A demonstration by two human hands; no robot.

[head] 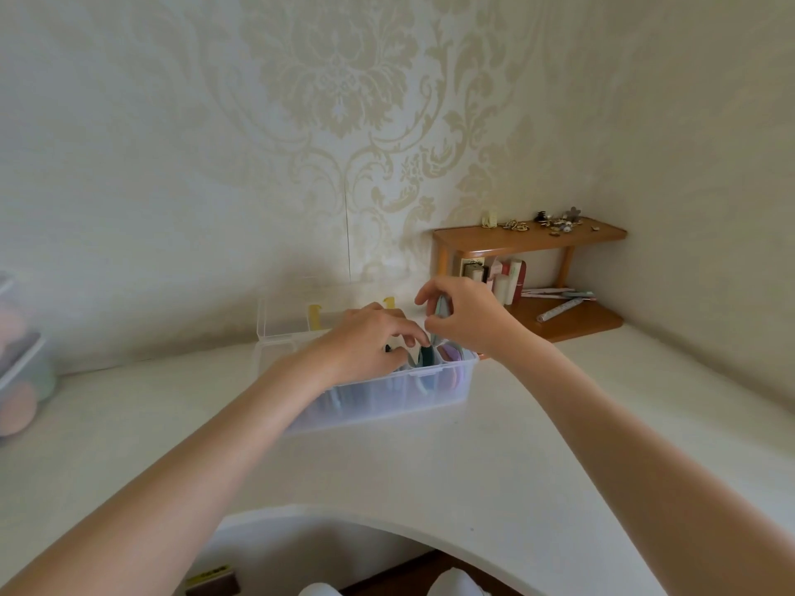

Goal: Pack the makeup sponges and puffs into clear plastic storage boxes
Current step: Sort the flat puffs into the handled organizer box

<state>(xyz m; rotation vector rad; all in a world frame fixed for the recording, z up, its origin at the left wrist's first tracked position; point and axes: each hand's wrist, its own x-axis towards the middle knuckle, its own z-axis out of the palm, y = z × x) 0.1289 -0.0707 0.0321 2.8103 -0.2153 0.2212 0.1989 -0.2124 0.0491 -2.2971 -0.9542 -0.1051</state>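
A clear plastic storage box (400,395) stands on the white table, its lid (292,314) tilted open at the back with yellow latches. Flat puffs stand on edge inside, among them a dark green one (426,357) and pale purple ones (451,352). My left hand (370,342) reaches into the box, its fingers curled among the puffs by the green one. Above the box's right end, my right hand (462,314) pinches a thin pale blue-green puff (441,306) upright.
At the far left edge stands another clear container (21,372) holding pink and green sponges. A wooden corner shelf (529,240) at the back right carries small trinkets, with bottles and pens (559,294) below it. The table's front edge curves inward.
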